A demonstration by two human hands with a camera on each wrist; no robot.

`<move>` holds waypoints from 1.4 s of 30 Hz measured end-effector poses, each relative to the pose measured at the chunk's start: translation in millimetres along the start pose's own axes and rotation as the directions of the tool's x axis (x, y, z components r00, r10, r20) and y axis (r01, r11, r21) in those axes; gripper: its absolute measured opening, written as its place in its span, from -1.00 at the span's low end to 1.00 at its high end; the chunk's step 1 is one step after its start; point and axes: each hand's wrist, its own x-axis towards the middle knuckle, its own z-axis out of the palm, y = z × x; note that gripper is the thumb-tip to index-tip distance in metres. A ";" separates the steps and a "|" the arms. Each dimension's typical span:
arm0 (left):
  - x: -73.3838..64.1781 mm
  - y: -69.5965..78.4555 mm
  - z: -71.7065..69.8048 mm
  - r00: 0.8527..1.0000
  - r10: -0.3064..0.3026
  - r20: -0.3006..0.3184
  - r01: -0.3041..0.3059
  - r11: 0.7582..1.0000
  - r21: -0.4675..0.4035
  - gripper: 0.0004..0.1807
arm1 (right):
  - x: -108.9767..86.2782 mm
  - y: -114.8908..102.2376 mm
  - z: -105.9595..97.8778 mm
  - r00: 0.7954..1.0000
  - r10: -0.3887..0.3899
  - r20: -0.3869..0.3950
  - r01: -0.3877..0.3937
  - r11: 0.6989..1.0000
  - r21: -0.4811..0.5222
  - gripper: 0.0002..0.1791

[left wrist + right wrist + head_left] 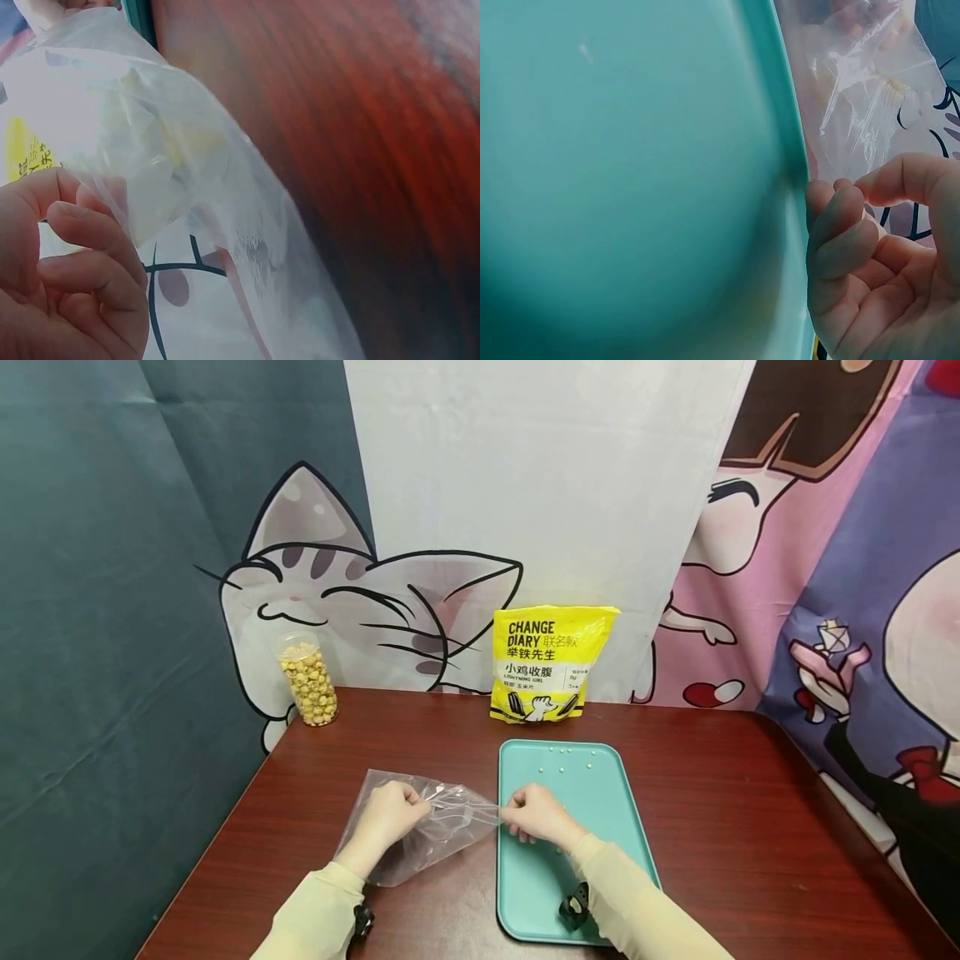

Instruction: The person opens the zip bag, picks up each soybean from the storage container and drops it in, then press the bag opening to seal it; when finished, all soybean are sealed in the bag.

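Observation:
A clear plastic bag [450, 827] stretches between both hands over the table, left of the turquoise tray [547, 893]. My left hand [392, 814] pinches the bag near its middle, thumb against forefinger. At the bag's gathered right end, my right hand [542, 814] pinches the plastic between thumb and fingertips, above the tray's left rim. In the left wrist view the bag [225, 172] spreads out beyond the curled fingers [97, 232]. The right wrist view has the bag [870, 82] drawn to a crease at the fingertips [840, 214]. Several small pale kernels [562, 769] lie on the tray.
Behind the tray a yellow snack pouch [551, 664] stands upright against the backdrop. A clear jar of popcorn [309, 683] stands at the table's back left corner. The dark red wooden table [735, 827] extends right of the tray. A printed cloth [540, 485] hangs along the back.

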 end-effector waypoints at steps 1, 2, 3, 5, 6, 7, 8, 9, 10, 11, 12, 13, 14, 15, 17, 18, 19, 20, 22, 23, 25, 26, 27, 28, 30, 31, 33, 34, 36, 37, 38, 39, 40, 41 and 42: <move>-0.5 -0.1 0.0 1.000 0.001 -0.001 -0.001 1.000 0.001 -0.75 | 0.0 0.2 0.1 1.000 -0.001 -0.002 0.001 1.000 -0.003 -0.74; -0.4 -0.1 0.2 1.000 0.008 -0.003 -0.008 1.000 -0.001 -0.75 | 0.1 0.3 0.2 1.000 -0.003 -0.004 0.003 1.000 -0.004 -0.75; -0.3 -0.1 1.0 1.000 0.015 -0.007 -0.015 1.000 0.000 -0.77 | 0.1 0.4 0.5 1.000 -0.007 -0.009 0.007 1.000 -0.008 -0.75; -0.7 0.3 2.7 0.999 0.033 -0.015 -0.033 0.999 -0.007 -0.80 | 0.2 0.6 1.4 1.000 -0.015 -0.019 0.015 1.000 -0.021 -0.75; -1.1 1.0 3.5 0.999 0.043 -0.019 -0.043 0.999 -0.013 -0.82 | 0.4 0.5 2.2 1.000 -0.019 -0.024 0.018 1.000 -0.023 -0.76; -1.3 1.9 4.6 0.998 0.054 -0.025 -0.054 0.998 -0.019 -0.84 | 0.4 0.3 3.0 0.999 -0.022 -0.029 0.021 0.999 -0.024 -0.76; -1.7 3.0 5.7 0.997 0.070 -0.034 -0.071 0.997 -0.027 -0.86 | 0.4 -0.1 3.8 0.999 -0.027 -0.035 0.026 0.999 -0.026 -0.76; -2.5 4.2 6.7 0.996 0.083 -0.042 -0.085 0.996 -0.031 -0.87 | 0.3 -0.6 4.7 0.999 -0.033 -0.041 0.032 0.999 -0.029 -0.76; -3.5 5.7 7.3 0.994 0.099 -0.050 -0.101 0.994 -0.038 -0.87 | 0.3 -1.4 5.5 0.998 -0.036 -0.045 0.035 0.999 -0.028 -0.77; -4.3 7.4 7.9 0.991 0.122 -0.061 -0.124 0.991 -0.040 -0.87 | 0.0 -2.1 6.4 0.998 -0.046 -0.049 0.045 0.999 -0.023 -0.77; -5.4 8.9 8.4 0.987 0.145 -0.072 -0.148 0.988 -0.042 -0.87 | -0.3 -3.1 7.1 0.997 -0.050 -0.052 0.049 0.999 -0.019 -0.78; -6.4 10.6 9.3 0.982 0.171 -0.081 -0.175 0.984 -0.045 -0.87 | -0.9 -4.0 7.8 0.997 -0.056 -0.057 0.055 0.998 -0.016 -0.79; -7.4 12.3 10.0 0.977 0.196 -0.088 -0.201 0.978 -0.048 -0.86 | -1.4 -4.8 8.3 0.996 -0.063 -0.061 0.063 0.998 -0.012 -0.79; -8.4 13.7 10.5 0.969 0.226 -0.098 -0.231 0.972 -0.044 -0.84 | -2.1 -6.0 8.8 0.995 -0.069 -0.068 0.069 0.998 -0.009 -0.81; -10.3 16.7 11.3 0.956 0.272 -0.108 -0.277 0.960 -0.032 -0.80 | -3.4 -8.0 9.8 0.993 -0.085 -0.087 0.085 0.996 -0.004 -0.85; -11.3 18.0 11.7 0.950 0.291 -0.112 -0.295 0.955 -0.019 -0.78 | -3.8 -9.2 10.1 0.992 -0.079 -0.097 0.079 0.997 -0.003 -0.88; -12.1 19.2 11.8 0.942 0.313 -0.117 -0.315 0.949 0.003 -0.77 | -4.3 -10.4 10.5 0.991 -0.079 -0.108 0.080 0.997 0.005 -0.93; -12.8 20.1 12.2 0.935 0.333 -0.118 -0.332 0.943 0.029 -0.76 | -4.7 -11.6 10.8 0.990 -0.078 -0.119 0.081 0.997 0.013 -0.97; -13.9 22.2 12.5 0.923 0.368 -0.109 -0.359 0.929 0.093 -0.78 | -5.2 -13.9 11.4 0.987 -0.082 -0.137 0.088 0.996 0.034 -0.91; -14.3 23.0 12.8 0.918 0.385 -0.097 -0.373 0.920 0.119 -0.81 | -5.2 -14.8 11.8 0.986 -0.087 -0.142 0.094 0.994 0.047 -0.87; -15.4 24.6 13.3 0.907 0.415 -0.065 -0.401 0.902 0.157 -0.86 | -5.3 -16.1 12.6 0.985 -0.098 -0.145 0.107 0.992 0.061 -0.81; -15.9 25.1 13.8 0.904 0.425 -0.046 -0.412 0.896 0.168 -0.87 | -5.3 -16.2 13.1 0.983 -0.110 -0.145 0.120 0.991 0.062 -0.79; -16.2 25.5 14.4 0.900 0.435 -0.031 -0.423 0.889 0.176 -0.87 | -5.3 -16.2 13.6 0.982 -0.122 -0.143 0.132 0.989 0.062 -0.79; -16.4 25.8 15.0 0.899 0.438 -0.019 -0.428 0.886 0.175 -0.87 | -5.4 -16.2 14.1 0.981 -0.134 -0.140 0.144 0.988 0.060 -0.79; -16.9 26.3 16.1 0.897 0.441 -0.003 -0.434 0.885 0.169 -0.85 | -5.9 -15.6 15.3 0.978 -0.160 -0.132 0.167 0.985 0.045 -0.80; -16.8 26.3 16.8 0.899 0.439 0.005 -0.434 0.887 0.162 -0.85 | -6.1 -15.4 15.8 0.977 -0.174 -0.126 0.179 0.983 0.032 -0.80; -16.6 26.3 18.1 0.904 0.428 0.020 -0.426 0.894 0.141 -0.87 | -6.6 -15.0 17.0 0.973 -0.199 -0.115 0.202 0.979 0.009 -0.81; -16.6 26.6 18.3 0.909 0.417 0.031 -0.417 0.900 0.127 -0.89 | -7.0 -15.1 17.5 0.971 -0.212 -0.110 0.212 0.977 -0.005 -0.83; -16.4 26.7 19.0 0.917 0.394 0.060 -0.399 0.911 0.101 -0.92 | -8.0 -15.6 18.4 0.967 -0.234 -0.100 0.232 0.972 -0.030 -0.87; -16.5 26.8 19.1 0.920 0.384 0.074 -0.389 0.917 0.088 -0.89 | -8.6 -16.1 18.9 0.967 -0.240 -0.091 0.238 0.971 -0.034 -0.89; -16.6 27.0 19.2 0.924 0.373 0.085 -0.379 0.922 0.082 -0.83 | -9.5 -16.7 19.3 0.966 -0.244 -0.080 0.242 0.970 -0.034 -0.91; -16.8 27.5 19.0 0.927 0.362 0.094 -0.370 0.926 0.076 -0.76 | -10.5 -17.3 19.7 0.967 -0.245 -0.064 0.243 0.969 -0.033 -0.93; -17.1 27.9 18.9 0.930 0.355 0.098 -0.363 0.929 0.074 -0.70 | -11.7 -18.0 20.1 0.968 -0.246 -0.046 0.245 0.969 -0.031 -0.94; -17.3 28.1 19.1 0.931 0.352 0.097 -0.359 0.930 0.077 -0.65 | -12.9 -18.9 20.4 0.969 -0.246 -0.023 0.245 0.969 -0.026 -0.95; -17.5 28.4 19.4 0.931 0.352 0.093 -0.359 0.930 0.079 -0.61 | -14.1 -19.6 20.8 0.970 -0.244 0.002 0.244 0.970 -0.020 -0.96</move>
